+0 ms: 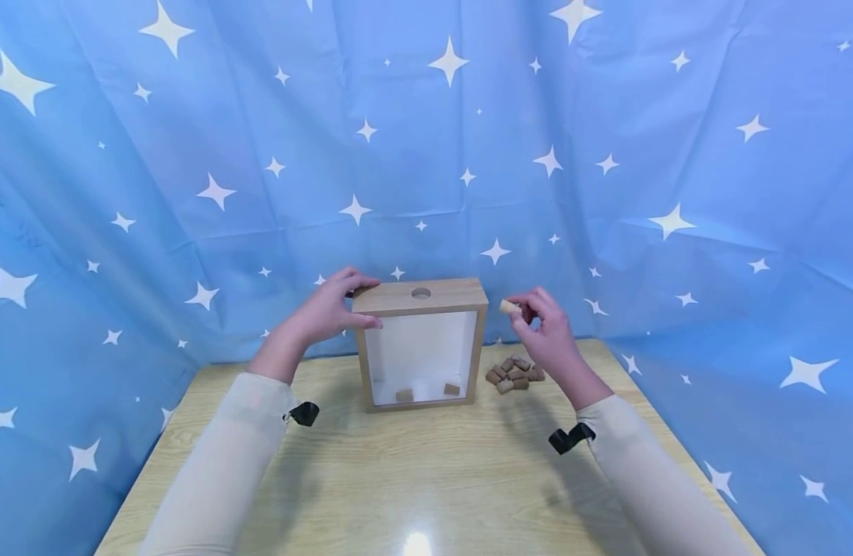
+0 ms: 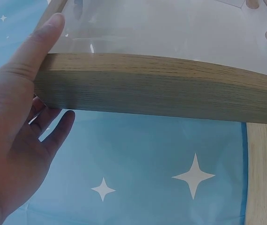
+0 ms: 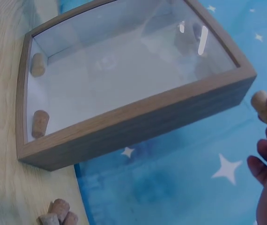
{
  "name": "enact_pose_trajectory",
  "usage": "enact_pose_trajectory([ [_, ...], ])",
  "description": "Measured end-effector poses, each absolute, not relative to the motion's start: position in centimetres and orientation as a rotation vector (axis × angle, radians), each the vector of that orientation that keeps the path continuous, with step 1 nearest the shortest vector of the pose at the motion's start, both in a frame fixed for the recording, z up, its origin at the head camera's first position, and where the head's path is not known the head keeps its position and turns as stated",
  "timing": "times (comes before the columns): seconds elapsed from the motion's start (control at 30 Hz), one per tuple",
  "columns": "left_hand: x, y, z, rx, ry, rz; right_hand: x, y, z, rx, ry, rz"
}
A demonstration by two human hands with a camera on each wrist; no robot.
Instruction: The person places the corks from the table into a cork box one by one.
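A wooden glass-fronted box (image 1: 419,344) stands upright at the table's far middle, with a round hole (image 1: 421,293) in its top. Two corks (image 1: 428,392) lie on its floor, also seen as two corks (image 3: 39,93) in the right wrist view. My left hand (image 1: 332,307) grips the box's top left corner; the left hand (image 2: 25,122) has its thumb on the front edge of the frame (image 2: 161,86). My right hand (image 1: 543,328) pinches a single cork (image 1: 509,306) just right of the box's top; that cork (image 3: 260,102) shows at the fingertips.
A pile of several loose corks (image 1: 514,374) lies on the light wooden table (image 1: 426,479) right of the box, under my right hand. A blue star-patterned cloth (image 1: 607,154) hangs behind and at both sides, meeting the table's edges.
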State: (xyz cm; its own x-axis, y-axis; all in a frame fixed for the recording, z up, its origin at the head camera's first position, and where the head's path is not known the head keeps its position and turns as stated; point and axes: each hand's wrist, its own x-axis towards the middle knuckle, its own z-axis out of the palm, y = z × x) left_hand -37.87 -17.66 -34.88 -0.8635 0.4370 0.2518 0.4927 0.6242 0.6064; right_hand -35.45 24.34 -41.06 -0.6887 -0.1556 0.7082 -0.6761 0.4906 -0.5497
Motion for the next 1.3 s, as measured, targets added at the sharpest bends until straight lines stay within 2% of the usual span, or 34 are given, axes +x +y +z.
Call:
enact_pose_trajectory([
  [0.3, -37.8, -17.7, -35.0, -0.792, -2.761, -1.074, -35.8, 22.6, -39.0, 0.764, -1.995, 1.117],
  [0.67, -37.9, -17.7, -35.1, -0.792, -2.741, -1.082, -36.6, 20.1, -35.8, 0.890, -2.101, 1.096],
  [1.3, -38.0, -17.8, -35.2, -0.800, -2.740, -1.060, -37.6, 15.1, -32.8, 1.044, -2.292, 1.009],
])
